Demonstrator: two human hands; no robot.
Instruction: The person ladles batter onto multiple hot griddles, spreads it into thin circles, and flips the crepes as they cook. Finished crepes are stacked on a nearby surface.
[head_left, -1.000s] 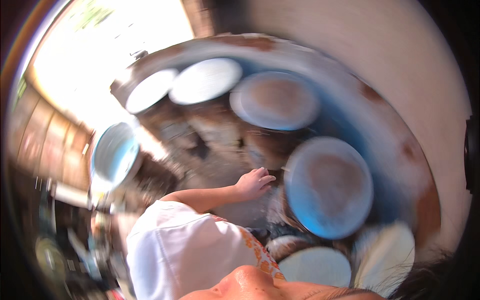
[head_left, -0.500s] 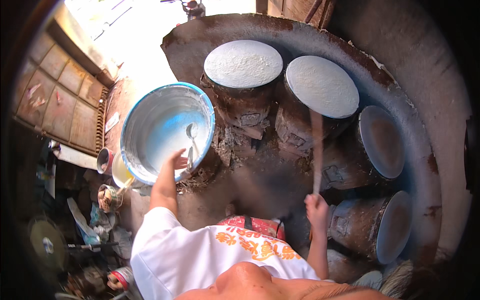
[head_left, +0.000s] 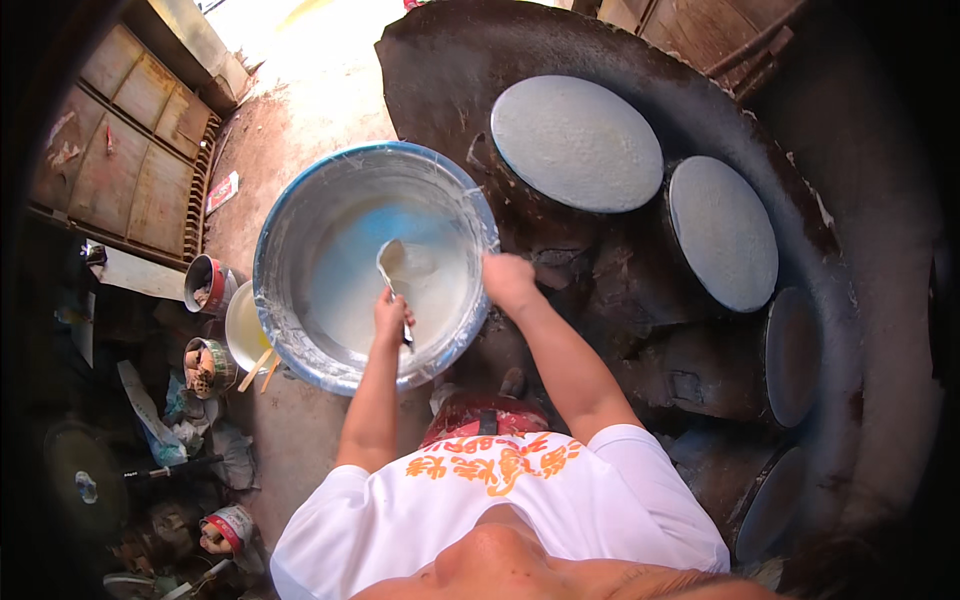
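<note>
A ladle [head_left: 390, 262] is in my left hand [head_left: 392, 318], its bowl over white batter [head_left: 350, 300] in a large blue basin [head_left: 268, 300]. Closed fingers wrap its handle. My right hand [head_left: 508, 280] is a fist at the basin's right rim; what it grips, if anything, is hidden. To the right of the basin, a round griddle [head_left: 577, 143] and a second griddle [head_left: 723, 233] carry a white layer. Two more griddles, a dark one [head_left: 793, 357] and a nearer one [head_left: 772, 505], show no white layer.
A curved, soot-dark wall [head_left: 440, 70] rings the barrel stoves on the right. Left of the basin stand a pale yellow bucket [head_left: 245, 330], a red pot [head_left: 205, 285] and a patterned tin [head_left: 207, 367]. A rusty metal gate [head_left: 130, 150] lies farther left.
My left hand has gone from open beside the ladle to gripping it. My right hand, earlier holding a long wooden stick over a griddle, has moved left to the basin's rim.
</note>
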